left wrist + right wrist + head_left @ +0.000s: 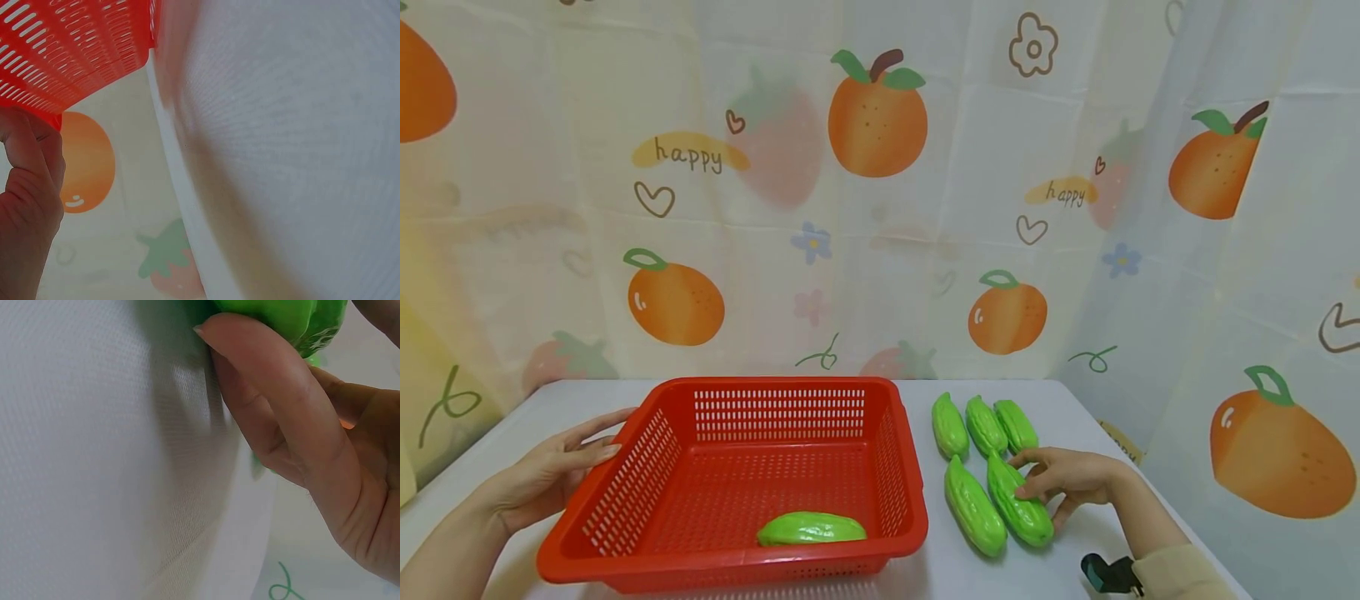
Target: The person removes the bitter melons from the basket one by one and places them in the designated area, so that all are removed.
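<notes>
My left hand point(542, 482) grips the left rim of a red plastic basket point(715, 562), thumb over the edge. In the left wrist view, the curled fingers point(28, 147) meet the basket's slotted wall point(81, 50). One green bitter melon point(812, 528) lies inside the basket near its front wall. To the right of the basket, my right hand point(1078, 475) holds another bitter melon point(1017, 504) from its right side, fingers over the top. The right wrist view shows a bent digit point(275, 381) against the underside of that green melon point(281, 319).
Beside the held one lies a bitter melon point(973, 508), with a row of three more point(985, 425) behind them. A white cloth covers the table point(917, 408). A fruit-print curtain point(880, 250) hangs behind and at the right. A black strap piece point(1108, 575) sits by the right wrist.
</notes>
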### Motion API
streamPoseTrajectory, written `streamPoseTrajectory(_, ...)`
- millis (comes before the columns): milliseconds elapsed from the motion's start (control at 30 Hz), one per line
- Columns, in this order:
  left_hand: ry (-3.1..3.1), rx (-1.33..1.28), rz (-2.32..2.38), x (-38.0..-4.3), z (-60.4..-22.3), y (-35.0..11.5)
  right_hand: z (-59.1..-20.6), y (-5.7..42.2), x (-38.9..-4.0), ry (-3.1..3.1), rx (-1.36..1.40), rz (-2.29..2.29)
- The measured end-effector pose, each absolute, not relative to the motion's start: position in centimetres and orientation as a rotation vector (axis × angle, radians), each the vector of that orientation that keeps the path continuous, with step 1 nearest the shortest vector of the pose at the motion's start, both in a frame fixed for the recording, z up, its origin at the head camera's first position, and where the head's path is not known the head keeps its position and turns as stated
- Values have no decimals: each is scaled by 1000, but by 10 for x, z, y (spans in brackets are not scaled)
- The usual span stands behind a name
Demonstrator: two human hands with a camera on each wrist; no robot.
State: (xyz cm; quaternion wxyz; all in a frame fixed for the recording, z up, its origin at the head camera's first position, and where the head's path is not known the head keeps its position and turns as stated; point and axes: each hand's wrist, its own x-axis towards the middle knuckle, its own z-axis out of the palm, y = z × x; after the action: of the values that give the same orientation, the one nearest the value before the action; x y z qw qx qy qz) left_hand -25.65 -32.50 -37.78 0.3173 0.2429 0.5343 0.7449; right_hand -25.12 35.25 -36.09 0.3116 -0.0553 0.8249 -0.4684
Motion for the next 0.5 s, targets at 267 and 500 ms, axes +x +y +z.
streamPoseTrajectory(267, 1401, 609, 1959, -256, -376, -325, -360, 354, -251, 2177, -132, -1229)
streamPoseTrajectory(500, 1384, 640, 1960, -256, -377, -324, -361, 355, -251, 2183, -148, -1223)
